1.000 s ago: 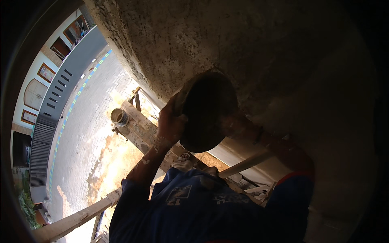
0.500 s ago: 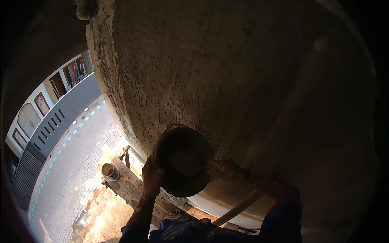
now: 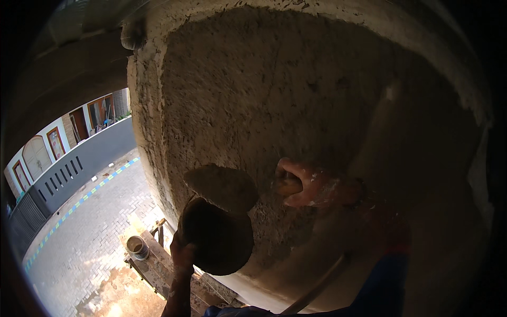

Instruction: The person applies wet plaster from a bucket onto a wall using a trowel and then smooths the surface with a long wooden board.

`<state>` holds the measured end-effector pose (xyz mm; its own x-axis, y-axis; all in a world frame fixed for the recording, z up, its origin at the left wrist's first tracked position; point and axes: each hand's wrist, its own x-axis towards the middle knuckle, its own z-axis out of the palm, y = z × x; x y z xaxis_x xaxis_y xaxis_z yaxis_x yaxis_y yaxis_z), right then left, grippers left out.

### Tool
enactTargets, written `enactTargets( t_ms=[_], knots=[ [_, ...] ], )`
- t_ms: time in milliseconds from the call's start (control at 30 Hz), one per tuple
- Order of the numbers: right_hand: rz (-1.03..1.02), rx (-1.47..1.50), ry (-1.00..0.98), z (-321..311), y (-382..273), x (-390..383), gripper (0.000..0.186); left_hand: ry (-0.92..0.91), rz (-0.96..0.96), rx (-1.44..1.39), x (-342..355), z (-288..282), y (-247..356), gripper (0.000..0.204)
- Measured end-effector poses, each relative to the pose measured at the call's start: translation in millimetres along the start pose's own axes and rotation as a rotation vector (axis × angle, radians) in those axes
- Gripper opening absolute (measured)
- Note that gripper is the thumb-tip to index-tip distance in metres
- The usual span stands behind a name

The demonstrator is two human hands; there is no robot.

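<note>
A dark round bucket (image 3: pixel 215 240) is tilted toward the wall, and my left hand (image 3: pixel 183 256) grips its left rim. Over the bucket's far rim is a broad, rounded trowel blade (image 3: pixel 222 187) that looks coated with grey-brown mortar. My right hand (image 3: pixel 309 185), spattered with pale mortar, is to the right of the blade with its fingers curled round what looks like the trowel's handle. The link between handle and blade is lost in shadow. Right behind both hands rises a rough, partly plastered wall (image 3: pixel 253 100). The bucket's inside is too dark to make out.
Below left, a plank platform (image 3: pixel 158 264) carries a small mortar-stained pail (image 3: pixel 138 248). A wooden pole (image 3: pixel 317 285) slants up at the lower right. Beyond the wall's left edge lie a paved street (image 3: pixel 100 211), a grey fence (image 3: pixel 100 150) and house fronts.
My right hand has left the bucket's right side and moved up, with the trowel blade now showing above the rim. The bucket, in my left hand, sits lower and farther left in view.
</note>
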<state>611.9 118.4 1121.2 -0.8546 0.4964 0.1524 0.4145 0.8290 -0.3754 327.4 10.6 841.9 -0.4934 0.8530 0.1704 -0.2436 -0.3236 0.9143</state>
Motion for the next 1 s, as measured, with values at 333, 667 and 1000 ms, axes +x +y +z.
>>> enactTargets(
  t_ms=[333, 667, 1000],
  knots=[
    [-0.270, 0.276, 0.010, -114.3, -134.2, 40.4, 0.055, 0.200, 0.011, 0.088, -20.5, -35.1, -5.0, 0.057],
    [0.339, -0.440, 1.122, -213.2, -23.2, -79.2, 0.057, 0.133, -0.062, 0.090, -32.3, -27.6, -39.4, 0.055],
    [0.578, -0.026, -0.260, 5.8, 47.3, -111.3, 0.042, -0.080, -0.058, 0.284, -17.2, 17.1, -43.8, 0.059]
  ],
)
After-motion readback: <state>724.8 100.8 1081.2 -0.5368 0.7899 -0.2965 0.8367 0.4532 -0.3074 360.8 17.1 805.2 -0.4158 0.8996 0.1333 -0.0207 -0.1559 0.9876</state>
